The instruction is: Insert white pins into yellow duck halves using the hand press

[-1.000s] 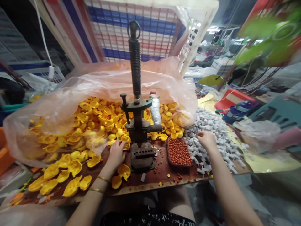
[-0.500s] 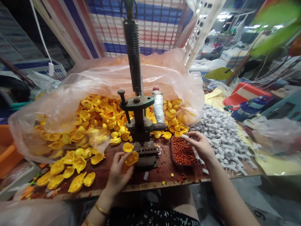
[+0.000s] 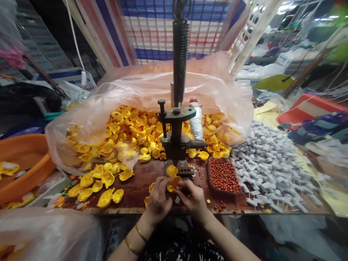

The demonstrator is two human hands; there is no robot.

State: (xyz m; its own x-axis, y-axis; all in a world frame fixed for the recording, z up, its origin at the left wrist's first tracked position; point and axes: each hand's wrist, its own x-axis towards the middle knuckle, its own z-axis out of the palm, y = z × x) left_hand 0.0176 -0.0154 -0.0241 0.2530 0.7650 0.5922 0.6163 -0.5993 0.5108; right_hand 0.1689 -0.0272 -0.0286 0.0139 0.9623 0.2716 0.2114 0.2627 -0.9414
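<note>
1. Workpiece: yellow shell (image 3: 174,182), thin, glossy, cupped plastic; held over board (image 3: 136,183), just in front of hand press (image 3: 176,141); long axis roughly left-right.
2. Grip: left hand (image 3: 157,197) and right hand (image 3: 193,197), fingers closed on opposite ends; equally near.
3. Press: dark cast metal, upright coil spring.
4. Beside: tray of red beads (image 3: 223,175), grey-white clips (image 3: 269,163), clear bag (image 3: 89,119) of shells.

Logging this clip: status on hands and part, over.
Meeting mid-front: left hand and right hand pinch one yellow shell. Just behind, hand press with second shell on its base.
</note>
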